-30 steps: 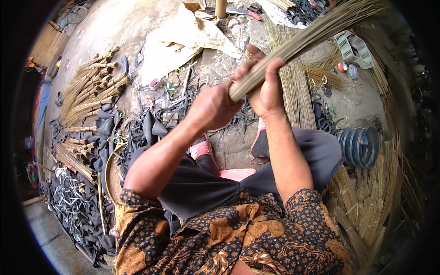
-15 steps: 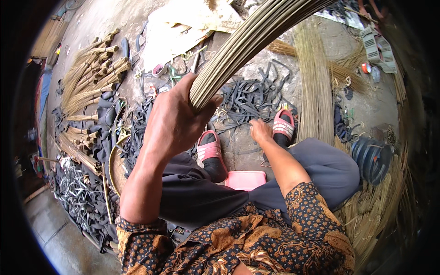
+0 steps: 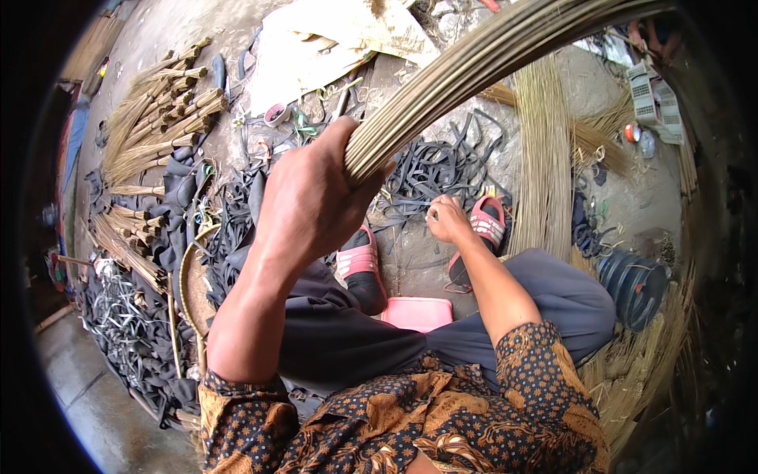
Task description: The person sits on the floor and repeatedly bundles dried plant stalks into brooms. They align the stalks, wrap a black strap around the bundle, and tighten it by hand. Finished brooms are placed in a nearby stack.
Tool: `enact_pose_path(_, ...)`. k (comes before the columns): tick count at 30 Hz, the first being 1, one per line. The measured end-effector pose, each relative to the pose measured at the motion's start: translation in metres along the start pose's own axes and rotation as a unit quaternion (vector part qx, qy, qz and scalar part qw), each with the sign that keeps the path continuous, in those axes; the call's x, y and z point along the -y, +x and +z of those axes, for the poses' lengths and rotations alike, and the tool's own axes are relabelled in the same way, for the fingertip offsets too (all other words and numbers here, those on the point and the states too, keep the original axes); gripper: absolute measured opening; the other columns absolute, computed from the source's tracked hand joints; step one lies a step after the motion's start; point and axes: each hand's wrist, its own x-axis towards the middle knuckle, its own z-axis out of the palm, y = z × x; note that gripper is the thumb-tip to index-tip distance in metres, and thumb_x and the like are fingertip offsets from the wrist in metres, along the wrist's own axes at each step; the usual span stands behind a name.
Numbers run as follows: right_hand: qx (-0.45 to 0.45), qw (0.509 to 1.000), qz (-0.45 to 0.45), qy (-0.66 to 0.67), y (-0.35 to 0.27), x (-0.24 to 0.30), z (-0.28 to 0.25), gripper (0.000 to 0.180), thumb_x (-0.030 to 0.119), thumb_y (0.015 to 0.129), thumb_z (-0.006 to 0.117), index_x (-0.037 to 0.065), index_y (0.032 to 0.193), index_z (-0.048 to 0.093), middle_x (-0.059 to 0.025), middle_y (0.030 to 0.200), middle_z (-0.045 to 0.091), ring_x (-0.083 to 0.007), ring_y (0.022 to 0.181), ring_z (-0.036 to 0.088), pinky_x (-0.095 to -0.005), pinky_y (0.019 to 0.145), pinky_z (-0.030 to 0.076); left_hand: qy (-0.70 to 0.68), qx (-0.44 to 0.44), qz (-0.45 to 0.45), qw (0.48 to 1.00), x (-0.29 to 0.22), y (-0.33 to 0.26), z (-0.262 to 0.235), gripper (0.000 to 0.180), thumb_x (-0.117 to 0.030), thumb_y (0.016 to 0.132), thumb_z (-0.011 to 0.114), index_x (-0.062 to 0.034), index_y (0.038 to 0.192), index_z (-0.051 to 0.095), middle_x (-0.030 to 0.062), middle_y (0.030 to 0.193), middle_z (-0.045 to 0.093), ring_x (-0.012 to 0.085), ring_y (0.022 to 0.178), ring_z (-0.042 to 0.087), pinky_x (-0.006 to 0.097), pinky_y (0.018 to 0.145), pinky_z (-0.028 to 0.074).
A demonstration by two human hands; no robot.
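My left hand [image 3: 304,189] is wrapped round the butt end of a thick bundle of thin broom sticks [image 3: 466,83]. The bundle is raised off the floor and slants up to the right, out past the upper edge. Beside my right foot, my right hand [image 3: 448,219] is closed with the fingers curled in a pinch. What they hold, if anything, is too small to name. A tangle of black rubber strips [image 3: 430,170] lies on the floor just beyond that hand. A long sheaf of loose sticks [image 3: 545,150] lies to its right.
Several tied stick bundles [image 3: 162,118] lie at the far left, above heaped dark scraps [image 3: 142,347]. A pink plastic box [image 3: 418,314] sits between my legs, near pink sandals [image 3: 359,261]. A dark ribbed cylinder [image 3: 634,290] stands by my right knee. Pale sheeting [image 3: 332,39] covers floor ahead.
My left hand and the bundle have shifted slightly to the right in the picture. My right hand has drawn up a little from the floor, its fingers more curled.
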Motion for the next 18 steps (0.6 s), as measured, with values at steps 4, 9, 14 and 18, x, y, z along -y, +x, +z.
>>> enact_pose_path(4,-0.019,0.972,0.05,0.227,-0.016,0.031,-0.031,0.026,0.02,0.088,0.067,0.001,0.105,0.069,-0.0211,0.098,0.072,-0.041,0.098,0.067,-0.0444,0.089,0.053,0.016,0.0,0.017,1.0,0.01,-0.002,0.002,0.032,-0.032,0.094,0.076,-0.0059,0.109,0.065,0.0216,0.081,0.07,0.0423,0.078,0.07,0.049,0.069,0.052)
enact_pose_path(9,-0.052,0.986,-0.065,0.146,-0.077,0.111,-0.109,0.023,0.018,0.097,0.065,-0.002,0.109,0.065,-0.0214,0.092,0.07,-0.0344,0.09,0.069,-0.0406,0.082,0.053,0.069,-0.022,0.047,0.996,0.02,-0.003,0.01,0.032,-0.035,0.095,0.074,-0.0072,0.106,0.063,0.0234,0.082,0.07,0.0459,0.081,0.069,0.055,0.069,0.052)
enact_pose_path(14,-0.038,0.948,-0.209,0.235,-0.137,0.201,-0.181,0.021,0.022,0.108,0.06,0.001,0.106,0.062,-0.001,0.082,0.062,-0.0105,0.073,0.057,-0.0273,0.069,0.047,0.081,-0.058,0.071,0.993,0.032,-0.012,0.018,0.033,-0.037,0.094,0.073,-0.0069,0.099,0.061,0.0231,0.079,0.07,0.0472,0.08,0.07,0.058,0.069,0.053)
enact_pose_path(18,-0.07,0.877,-0.158,0.448,-0.142,0.239,-0.191,0.026,0.028,0.111,0.057,0.003,0.105,0.06,0.0006,0.073,0.057,-0.0036,0.058,0.048,-0.0196,0.053,0.039,0.079,-0.064,0.065,0.993,0.031,-0.021,0.029,0.031,-0.037,0.095,0.072,-0.0079,0.097,0.063,0.0228,0.08,0.071,0.0467,0.08,0.07,0.057,0.069,0.054)
